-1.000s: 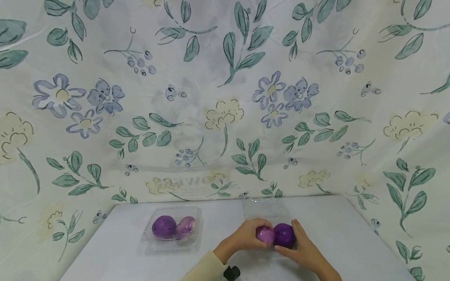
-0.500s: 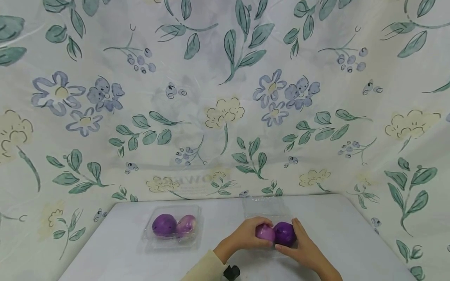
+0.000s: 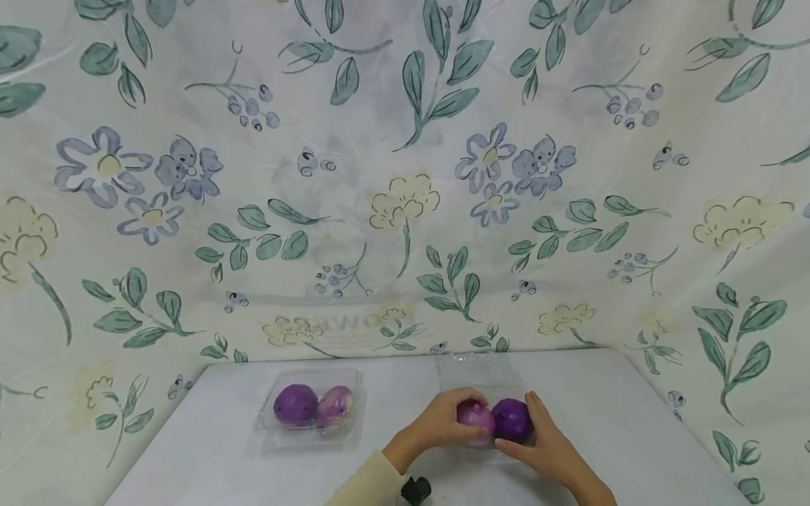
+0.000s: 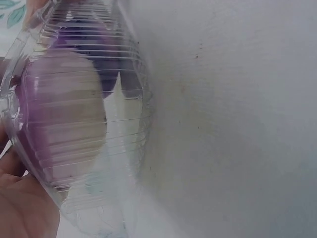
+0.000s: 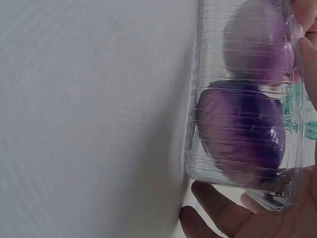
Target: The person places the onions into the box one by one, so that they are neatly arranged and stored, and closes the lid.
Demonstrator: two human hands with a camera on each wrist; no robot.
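In the head view my left hand (image 3: 439,422) curls over a glossy pink-purple egg-shaped thing (image 3: 477,418), fingers on top and thumb in front. My right hand (image 3: 547,443) cups a dark purple round thing (image 3: 514,420) beside it, thumb at its near side and fingers along its right. Both round things sit in a clear ribbed plastic box (image 5: 208,171), seen through its wall in both wrist views. The box's clear lid (image 3: 477,370) lies open toward the back. Their exact kind cannot be told. Much of the box's rim is hidden by my hands.
Another clear plastic box (image 3: 278,443) stands to the left on the white table (image 3: 202,436). Inside it are a dark purple round thing (image 3: 295,405) and a paler pink-purple one (image 3: 335,403). A flowered cloth (image 3: 405,281) hangs behind the table.
The pink-purple thing has turned or shifted slightly left under my left fingers, which sit a little higher. My right hand has stayed nearly still.
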